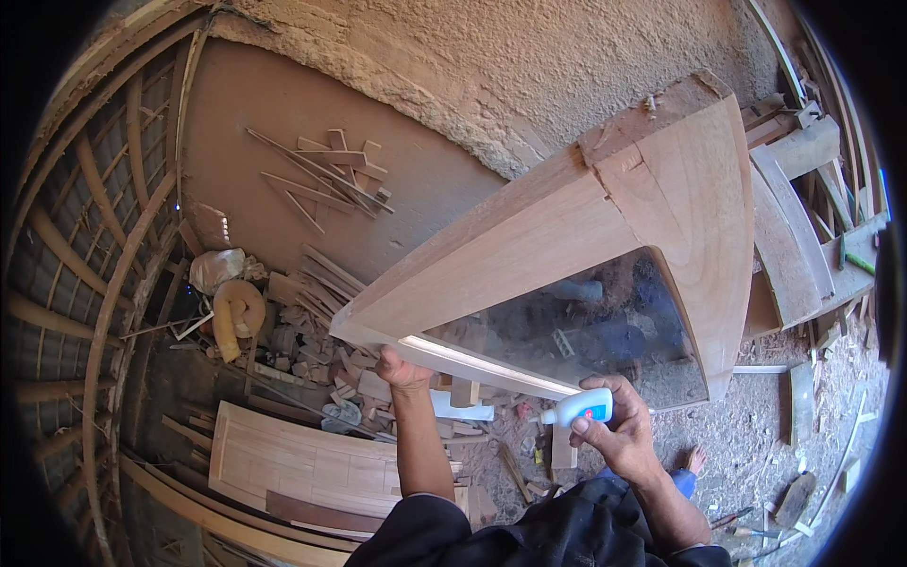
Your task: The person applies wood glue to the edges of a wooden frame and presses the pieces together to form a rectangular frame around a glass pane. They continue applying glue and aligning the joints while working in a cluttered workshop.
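A large tapering wooden frame (529, 274) stretches in front of me, with a dark glass pane (605, 331) set in its opening. My left hand (406, 371) grips the frame's near edge toward its narrow left end, its fingers partly hidden by the wood. Closed around a small white squeeze bottle with a blue label (592, 406) is my right hand (624, 430). The bottle lies tilted nearly sideways, its nozzle pointing left, just below the frame's near edge. Along that edge runs a brightly lit strip (491, 367) beside the glass.
Wood offcuts (326, 369) pile up beyond my left hand. A pale wooden panel (302, 463) lies at lower left, near a coiled yellow hose (238, 317). Thin sticks (331, 175) lie farther off. At right, a bench (850, 269) carries boards. Tools (756, 532) rest on the shaving-strewn ground.
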Action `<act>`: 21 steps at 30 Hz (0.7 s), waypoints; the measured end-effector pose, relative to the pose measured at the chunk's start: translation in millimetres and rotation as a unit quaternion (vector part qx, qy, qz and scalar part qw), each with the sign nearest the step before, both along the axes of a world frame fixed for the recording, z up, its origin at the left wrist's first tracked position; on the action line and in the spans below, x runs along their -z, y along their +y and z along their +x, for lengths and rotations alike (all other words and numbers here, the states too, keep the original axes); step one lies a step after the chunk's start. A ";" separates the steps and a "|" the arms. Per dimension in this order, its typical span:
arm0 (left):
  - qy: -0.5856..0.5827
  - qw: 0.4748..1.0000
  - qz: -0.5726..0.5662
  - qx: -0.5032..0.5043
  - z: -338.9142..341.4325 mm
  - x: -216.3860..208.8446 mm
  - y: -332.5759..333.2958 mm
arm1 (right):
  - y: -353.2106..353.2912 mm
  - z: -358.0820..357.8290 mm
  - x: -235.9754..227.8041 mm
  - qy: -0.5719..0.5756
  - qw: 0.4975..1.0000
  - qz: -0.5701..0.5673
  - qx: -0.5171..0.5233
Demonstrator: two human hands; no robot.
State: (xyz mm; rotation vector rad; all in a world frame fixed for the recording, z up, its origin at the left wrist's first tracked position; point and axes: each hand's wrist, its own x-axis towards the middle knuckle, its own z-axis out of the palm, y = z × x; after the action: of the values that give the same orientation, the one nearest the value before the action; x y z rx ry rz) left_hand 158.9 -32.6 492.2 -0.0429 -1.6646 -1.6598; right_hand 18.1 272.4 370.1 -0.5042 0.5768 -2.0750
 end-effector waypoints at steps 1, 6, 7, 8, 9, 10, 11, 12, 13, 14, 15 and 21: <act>-0.001 1.000 -0.007 -0.006 0.4 0.2 -0.1 | -0.8 1.0 -2.0 0.000 1.000 0.003 0.001; -0.021 0.999 0.004 0.026 -2.5 2.3 -9.1 | -16.0 5.9 -21.4 0.041 0.999 0.011 0.030; -0.025 0.999 0.007 0.038 -4.2 2.9 -11.6 | -21.3 6.9 -26.8 0.054 0.998 0.009 0.041; -0.027 0.998 0.004 0.053 -5.7 5.1 -13.3 | -26.1 8.2 -30.9 0.071 0.996 0.019 0.050; -0.025 0.997 0.025 0.068 -8.3 6.2 -15.6 | -34.1 8.5 -36.8 0.105 0.991 0.010 0.082; -0.031 0.996 0.032 0.081 -10.6 7.2 -17.6 | -41.2 8.3 -42.4 0.137 0.984 0.013 0.113; -0.042 0.994 0.037 0.098 -12.9 7.8 -19.5 | -48.5 7.9 -48.4 0.170 0.975 0.017 0.143; -0.054 0.991 0.051 0.109 -16.1 8.5 -21.2 | -54.9 7.1 -54.3 0.202 0.965 0.023 0.168; -0.054 0.987 0.057 0.139 -19.9 9.0 -23.1 | -59.6 7.0 -60.1 0.235 0.951 0.035 0.196; -0.058 0.986 0.054 0.146 -22.3 9.7 -23.8 | -64.2 6.5 -65.6 0.278 0.931 0.063 0.231; -0.067 0.986 0.054 0.146 -25.2 9.7 -24.7 | -70.3 5.6 -71.5 0.303 0.915 0.072 0.255; -0.080 0.991 0.012 0.109 -39.5 6.9 -22.8 | -96.9 3.5 -104.1 0.451 0.812 0.128 0.348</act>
State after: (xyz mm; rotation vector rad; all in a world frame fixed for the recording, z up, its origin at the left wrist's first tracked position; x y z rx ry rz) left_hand 119.4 -55.4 485.3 -0.0849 -1.8111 -1.8892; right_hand 21.7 175.6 474.1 -1.2783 1.7966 -2.2578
